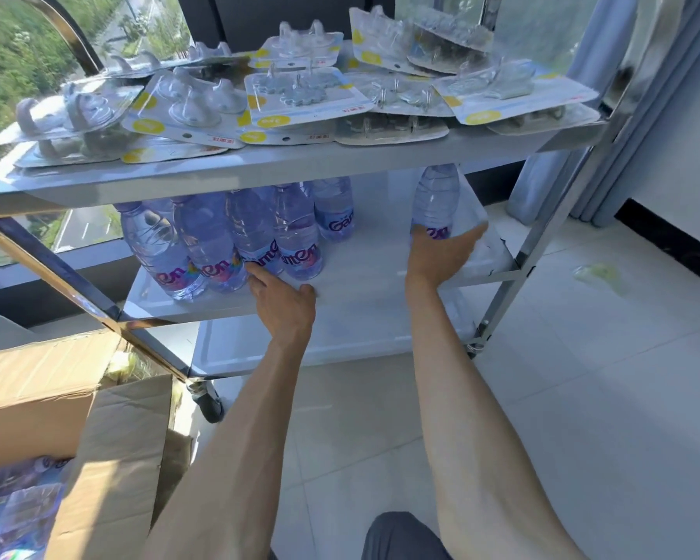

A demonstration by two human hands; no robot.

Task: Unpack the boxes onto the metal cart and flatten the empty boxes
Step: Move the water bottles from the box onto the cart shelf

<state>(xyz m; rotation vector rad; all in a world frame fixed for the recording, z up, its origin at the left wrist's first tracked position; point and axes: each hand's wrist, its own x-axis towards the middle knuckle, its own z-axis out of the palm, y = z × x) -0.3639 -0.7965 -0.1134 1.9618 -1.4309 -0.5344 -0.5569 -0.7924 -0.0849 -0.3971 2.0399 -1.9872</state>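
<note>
Metal cart [340, 163] with three shelves, seen from above and in front. Top shelf [502, 145] crowded edge to edge with blister packs of hooks [300, 97], overlapping and stacked; print on the cards too blurred to read. Middle shelf [360, 272] carrying a cluster of water bottles [235, 236] toward its left end, upright or slightly tilted, caps and shoulders hidden behind the front edge of the top shelf; exact count uncertain, since rear ones are masked by those in front. Labels only partly legible.

Left hand [285, 303] resting on the front edge of the middle shelf, fingers [259, 276] stretched forward and loosely together, tips touching the base of the nearest bottles in the cluster; no clear grasp.

Right hand [441, 254] near the right end of the middle shelf, wrapped around the lower part of a single bottle [437, 200], fingers curled behind it and mostly out of sight. Top of that bottle cut off by the top shelf; base hidden by the hand, so whether it stands on the shelf or hangs above it cannot be told.

Bottom shelf [300, 353] only partly visible below, front rim and one caster showing.

Open cardboard box [110, 458] on the floor at lower left, flaps up, more wrapped bottles inside, cut off by the frame edge. Tiled floor [582, 398] to the right, curtain behind the cart's right post.
</note>
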